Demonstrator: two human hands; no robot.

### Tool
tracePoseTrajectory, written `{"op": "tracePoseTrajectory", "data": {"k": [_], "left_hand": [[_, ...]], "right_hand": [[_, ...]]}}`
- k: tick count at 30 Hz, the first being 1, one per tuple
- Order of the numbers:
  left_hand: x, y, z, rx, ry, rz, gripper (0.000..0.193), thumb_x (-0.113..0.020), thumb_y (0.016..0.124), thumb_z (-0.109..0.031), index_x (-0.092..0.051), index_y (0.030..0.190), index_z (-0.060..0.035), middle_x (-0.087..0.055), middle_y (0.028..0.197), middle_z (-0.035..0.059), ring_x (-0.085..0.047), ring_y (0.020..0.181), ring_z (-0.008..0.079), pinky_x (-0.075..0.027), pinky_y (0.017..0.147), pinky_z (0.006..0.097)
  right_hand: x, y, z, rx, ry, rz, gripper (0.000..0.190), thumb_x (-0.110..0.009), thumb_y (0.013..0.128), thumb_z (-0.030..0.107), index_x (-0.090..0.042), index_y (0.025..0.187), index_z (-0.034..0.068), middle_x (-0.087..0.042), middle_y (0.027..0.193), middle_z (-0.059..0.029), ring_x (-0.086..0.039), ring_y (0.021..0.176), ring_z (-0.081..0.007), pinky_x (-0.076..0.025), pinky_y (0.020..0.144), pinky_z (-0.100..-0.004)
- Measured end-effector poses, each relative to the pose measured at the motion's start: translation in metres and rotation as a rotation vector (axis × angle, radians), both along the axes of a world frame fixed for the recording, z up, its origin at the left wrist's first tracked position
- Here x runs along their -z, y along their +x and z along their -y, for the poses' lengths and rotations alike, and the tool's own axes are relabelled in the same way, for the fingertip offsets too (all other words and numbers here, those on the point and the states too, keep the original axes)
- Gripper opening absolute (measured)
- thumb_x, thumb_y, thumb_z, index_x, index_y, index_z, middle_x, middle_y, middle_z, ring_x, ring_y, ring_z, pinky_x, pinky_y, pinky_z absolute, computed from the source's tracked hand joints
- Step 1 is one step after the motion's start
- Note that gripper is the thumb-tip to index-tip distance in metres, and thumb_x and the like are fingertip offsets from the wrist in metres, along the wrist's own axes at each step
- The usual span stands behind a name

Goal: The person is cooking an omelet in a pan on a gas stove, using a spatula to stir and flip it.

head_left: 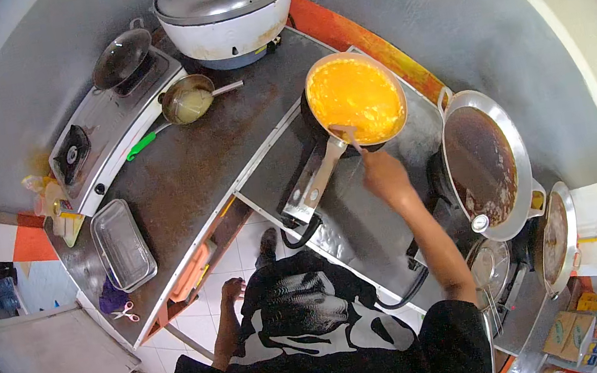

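My right hand (pixel 387 178) is closed around the handle of a brownish spatula (pixel 347 130). The spatula's blade rests at the near edge of a frying pan (pixel 405 104), in yellow, egg-like food (pixel 355 94) with paler curds. This food spreads across the pan's base. The pan's beige handle (pixel 325 174) points toward me, and my hand is to the right of it. The burner beneath is mostly hidden by the pan. My left hand (pixel 233 290) hangs low beside my body, away from the counter, its fingers loosely bent and nothing visible in them.
Right of the pan stand a wok of dark oil (pixel 480 159) with a thermometer (pixel 479 223), a second wok (pixel 555 240) and a wire strainer (pixel 490 265). Leftward are a rice cooker (pixel 231 28), a small pan (pixel 192 101), a gas stove (pixel 110 128), a glass dish (pixel 123 244) and scissors (pixel 126 313).
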State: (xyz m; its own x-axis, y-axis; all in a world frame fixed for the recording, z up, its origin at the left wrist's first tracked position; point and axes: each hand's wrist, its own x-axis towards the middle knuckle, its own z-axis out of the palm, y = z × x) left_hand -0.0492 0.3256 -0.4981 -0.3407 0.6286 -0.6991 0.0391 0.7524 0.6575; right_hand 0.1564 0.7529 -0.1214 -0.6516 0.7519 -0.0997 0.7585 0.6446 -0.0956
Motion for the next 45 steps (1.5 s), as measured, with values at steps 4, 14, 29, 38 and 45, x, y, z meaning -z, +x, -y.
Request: {"op": "tracePoseTrajectory", "data": {"k": [4,14,29,38,45], "left_hand": [[-0.006,-0.006,-0.004,-0.039,-0.007,0.009,0.027,-0.042,0.079,-0.031,-0.053,0.086,-0.007,-0.056,0.077,0.0077,-0.054,0.063,0.0206,-0.046,0.055,0.0376],[0.011,-0.015,0.002,0.061,0.026,-0.102,0.026,-0.04,0.076,-0.028,-0.053,0.079,-0.006,-0.056,0.072,0.0102,-0.055,0.064,0.0236,-0.046,0.055,0.036],[0.012,-0.009,0.019,0.109,-0.039,-0.048,0.027,-0.041,0.077,-0.027,-0.052,0.089,-0.005,-0.056,0.076,0.0077,-0.054,0.063,0.0208,-0.047,0.056,0.0371],[-0.015,-0.023,-0.011,-0.019,-0.136,0.126,0.026,-0.041,0.075,-0.026,-0.052,0.088,-0.0066,-0.056,0.078,0.0081,-0.054,0.065,0.0208,-0.047,0.057,0.037],[-0.035,-0.026,-0.019,-0.278,-0.139,0.258,0.023,-0.043,0.077,-0.027,-0.051,0.086,-0.0078,-0.055,0.074,0.0078,-0.054,0.06,0.0198,-0.046,0.048,0.0364]], "right_hand": [[0.014,-0.043,0.006,0.053,0.067,-0.076,0.017,-0.047,0.067,0.006,-0.054,0.08,-0.001,-0.056,0.069,-0.0172,-0.057,0.066,-0.0302,-0.046,0.058,-0.0377],[0.038,-0.082,-0.076,0.099,0.242,0.021,0.013,-0.047,0.07,0.011,-0.059,0.072,0.005,-0.059,0.07,-0.0129,-0.059,0.066,-0.0257,-0.047,0.055,-0.0343],[-0.049,0.048,-0.065,0.037,0.065,0.069,0.017,-0.047,0.069,0.014,-0.058,0.082,0.012,-0.057,0.077,-0.0122,-0.055,0.074,-0.0287,-0.044,0.065,-0.0382],[-0.013,0.037,-0.014,0.098,0.094,0.118,0.026,-0.048,0.068,0.011,-0.057,0.092,0.017,-0.057,0.074,-0.0135,-0.055,0.072,-0.0291,-0.045,0.062,-0.0379],[0.011,-0.006,-0.074,0.116,0.072,0.141,0.024,-0.048,0.066,0.01,-0.057,0.087,0.005,-0.057,0.077,-0.0139,-0.056,0.074,-0.0299,-0.045,0.064,-0.0391]]}}
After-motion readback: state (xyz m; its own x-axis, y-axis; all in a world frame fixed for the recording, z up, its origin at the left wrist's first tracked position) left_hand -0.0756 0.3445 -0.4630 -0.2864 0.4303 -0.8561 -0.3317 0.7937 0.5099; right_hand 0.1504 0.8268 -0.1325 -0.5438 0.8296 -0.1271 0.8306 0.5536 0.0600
